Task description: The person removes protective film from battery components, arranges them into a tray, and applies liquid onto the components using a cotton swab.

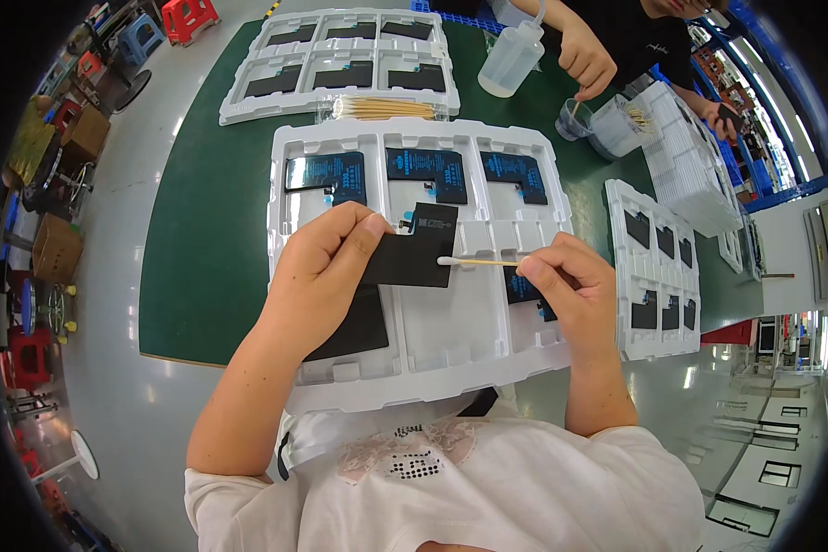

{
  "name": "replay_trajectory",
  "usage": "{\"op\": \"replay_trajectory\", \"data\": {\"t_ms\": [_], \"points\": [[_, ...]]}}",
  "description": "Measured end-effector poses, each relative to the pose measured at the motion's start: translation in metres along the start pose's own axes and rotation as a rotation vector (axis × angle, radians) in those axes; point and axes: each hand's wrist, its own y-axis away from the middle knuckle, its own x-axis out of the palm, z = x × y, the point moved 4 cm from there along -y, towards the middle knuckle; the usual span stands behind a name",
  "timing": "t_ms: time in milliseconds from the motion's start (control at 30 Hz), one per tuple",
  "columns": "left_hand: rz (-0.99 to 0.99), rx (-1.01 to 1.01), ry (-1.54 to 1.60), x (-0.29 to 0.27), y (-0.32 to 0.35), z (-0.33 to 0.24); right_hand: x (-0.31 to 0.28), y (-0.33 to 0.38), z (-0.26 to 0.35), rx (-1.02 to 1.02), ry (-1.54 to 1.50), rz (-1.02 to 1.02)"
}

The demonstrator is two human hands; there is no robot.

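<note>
Between the thumb and fingers of my left hand [327,262] is a flat black phone battery [423,253], L-shaped, raised over the white tray. My right hand [570,285] pinches a cotton swab [483,262] by its wooden stick; the white tip meets the battery's right edge or lies just in front of it. Beneath both hands, the white plastic tray [460,379] has moulded pockets. Its far row holds three batteries with blue-marked faces, such as the middle one [428,173]. A black battery [359,327] lies in the near left pocket, and another [527,287] is partly hidden behind my right hand.
Bundled cotton swabs [382,109] lie beyond my tray, before a second battery tray [340,51]. A squeeze bottle [512,60], small cup [575,120] and swab container [618,127] stand far right. Stacked trays [685,166] and another tray [658,276] are rightward. A co-worker's hand [587,60] works opposite.
</note>
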Motion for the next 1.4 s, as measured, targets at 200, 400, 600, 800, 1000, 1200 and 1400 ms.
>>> {"op": "replay_trajectory", "data": {"t_ms": [200, 400, 600, 800, 1000, 1200, 1400], "points": [[0.016, 0.045, -0.079, 0.0006, 0.0006, 0.0006, -0.0011, -0.0017, -0.0023, 0.034, -0.008, -0.036], [0.023, 0.006, -0.065, -0.0009, 0.0007, 0.0037, -0.0007, -0.0001, -0.001, 0.03, -0.023, 0.042], [0.007, 0.048, -0.101, -0.0009, 0.0018, 0.0012, -0.0012, -0.0012, -0.0026, 0.057, -0.024, 0.004], [0.03, 0.038, -0.105, 0.0009, 0.0016, 0.0006, -0.0028, -0.003, -0.0033, 0.061, -0.029, 0.007], [0.018, 0.031, -0.096, 0.0, 0.0014, 0.0021, -0.0018, -0.0017, -0.0044, 0.074, -0.024, 0.092], [0.027, 0.03, -0.087, 0.0007, 0.002, 0.001, -0.0018, -0.0042, -0.0044, 0.098, -0.036, 0.032], [0.047, 0.011, -0.085, 0.0006, 0.0017, 0.0007, -0.0016, -0.0036, -0.0092, 0.096, -0.05, 0.101]]}}
